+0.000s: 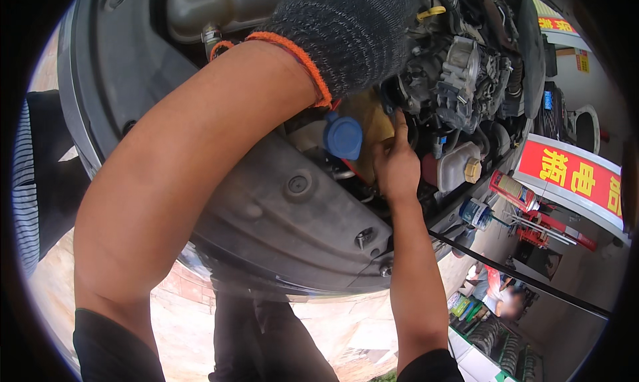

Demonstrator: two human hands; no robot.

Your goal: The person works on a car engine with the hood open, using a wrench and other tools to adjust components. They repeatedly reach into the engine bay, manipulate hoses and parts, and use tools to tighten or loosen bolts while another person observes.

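Observation:
My left hand [339,39], in a dark grey knitted glove with an orange cuff, reaches across the engine bay of a car. Its fingers are hidden at the top, so what they touch cannot be made out. My bare right hand [398,172] is beside a yellowish-brown surface [374,125], its index finger stretched up to a dark part of the engine and its thumb held apart. The other fingers are out of sight. Between my arms sits a blue filler cap [343,137]. The metal and black engine parts [460,82] lie just right of the glove.
A black plastic cover [293,202] runs along the car's front. Right of my right hand is a pale reservoir [452,169] with a yellow cap. Spray cans [514,192], a red-and-white sign [572,179] and a seated person [502,299] are farther right. Someone's dark-clothed legs [50,175] are at left.

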